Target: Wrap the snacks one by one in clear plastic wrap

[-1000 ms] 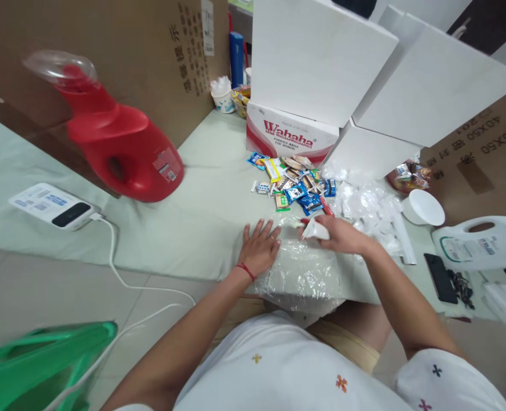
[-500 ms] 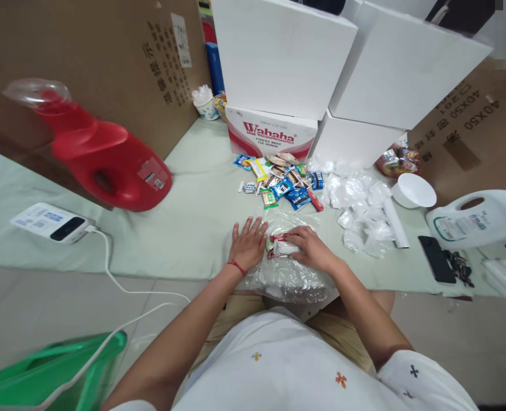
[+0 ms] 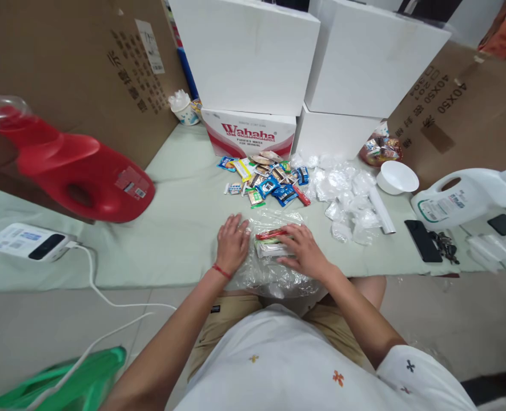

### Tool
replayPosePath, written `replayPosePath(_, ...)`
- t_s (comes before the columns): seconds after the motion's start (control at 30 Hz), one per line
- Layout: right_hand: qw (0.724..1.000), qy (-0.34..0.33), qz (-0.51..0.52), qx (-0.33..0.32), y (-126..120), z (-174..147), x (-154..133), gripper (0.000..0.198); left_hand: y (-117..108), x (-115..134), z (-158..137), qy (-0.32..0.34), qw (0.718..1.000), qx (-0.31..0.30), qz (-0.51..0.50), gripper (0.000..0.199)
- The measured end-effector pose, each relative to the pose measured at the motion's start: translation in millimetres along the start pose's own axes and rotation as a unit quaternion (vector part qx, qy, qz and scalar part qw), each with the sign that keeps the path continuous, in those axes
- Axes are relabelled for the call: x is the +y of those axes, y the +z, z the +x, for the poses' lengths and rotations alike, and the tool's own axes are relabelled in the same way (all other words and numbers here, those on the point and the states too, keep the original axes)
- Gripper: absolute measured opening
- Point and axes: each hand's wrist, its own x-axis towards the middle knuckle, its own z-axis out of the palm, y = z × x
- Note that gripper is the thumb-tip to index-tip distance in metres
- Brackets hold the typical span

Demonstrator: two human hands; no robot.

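A sheet of clear plastic wrap (image 3: 248, 277) lies on the green-clothed table in front of me. On it sits a small group of wrapped snack bars (image 3: 272, 250), with red, green and white wrappers showing. My left hand (image 3: 232, 244) lies flat on the wrap's left side, fingers stretched out and holding nothing. At the right end of the bars is my right hand (image 3: 305, 250), its fingers apart and touching or just over them; the fingertips partly cover the bars. Beyond the wrap is a pile of small snack packets (image 3: 270, 182).
Crumpled clear plastic bundles (image 3: 347, 197) lie right of the packets, beside a white roll (image 3: 381, 211) and a white bowl (image 3: 397, 177). A red jug (image 3: 90, 177) leans at left near a white device (image 3: 30, 241) with a cable. White boxes (image 3: 244, 57) stand behind.
My right hand has loosened over the snack bars, showing more of the red and green wrappers. My left hand stays flat on the wrap. The whole view has shifted slightly.
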Motion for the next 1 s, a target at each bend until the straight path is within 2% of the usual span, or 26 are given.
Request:
replayPosePath(0.07, 0.998, 0.019, 0.045, 0.028, -14.5, -28.0, 1.4, 0.051, -15.3, 1.0, -11.4, 0.036, 0.997, 0.07, -0.024, 0.04)
replayPosePath(0.13, 0.998, 0.025, 0.06, 0.025, -20.2, -62.3, 2.7, 0.055, -30.0, 1.4, -32.2, 0.118, 0.986, 0.103, -0.055, 0.038)
replayPosePath(0.2, 0.999, 0.008, 0.035, -0.009, -14.2, -96.4, 4.9, 0.07, -38.3, 0.2, -58.9, 0.226, 0.967, 0.077, -0.087, 0.046)
replayPosePath(0.27, 0.999, -0.013, -0.008, -0.048, 1.0, -123.8, 8.1, 0.076, -37.7, -3.5, -85.0, 0.306, 0.948, 0.023, -0.084, 0.055)
replayPosePath(0.33, 0.998, -0.009, -0.039, -0.052, 18.0, -139.8, 12.3, 0.065, -30.6, -10.1, -104.3, 0.319, 0.946, -0.018, -0.051, 0.05)
replayPosePath(0.43, 0.999, 0.039, -0.024, 0.004, 29.9, -139.8, 19.3, 0.043, -18.5, -23.1, -114.2, 0.252, 0.967, -0.035, -0.029, 0.031)
replayPosePath(0.53, 0.995, 0.065, 0.067, 0.037, 17.1, -118.5, 26.1, 0.028, -16.4, -33.0, -102.3, 0.199, 0.975, -0.033, -0.09, 0.021)
replayPosePath(0.7, 0.969, 0.146, 0.192, 0.043, -18.5, -73.9, 42.2, 0.027, -27.5, -33.2, -47.0, 0.097, 0.977, -0.024, -0.186, 0.019)
replayPosePath(0.83, 0.939, 0.251, 0.228, 0.063, -19.7, -47.1, 63.6, 0.04, -18.8, -25.8, 10.9, 0.007, 0.984, -0.048, -0.171, 0.019)
replayPosePath(0.9, 0.93, 0.296, 0.212, 0.05, -14.3, -35.9, 71.8, 0.042, -7.4, -23.4, 34.1, -0.041, 0.989, -0.071, -0.121, 0.014)
replayPosePath(1.0, 0.934, 0.347, 0.088, 0.007, -8.0, -23.0, 74.5, 0.033, 5.6, -23.1, 53.5, -0.086, 0.992, -0.064, -0.073, 0.017)
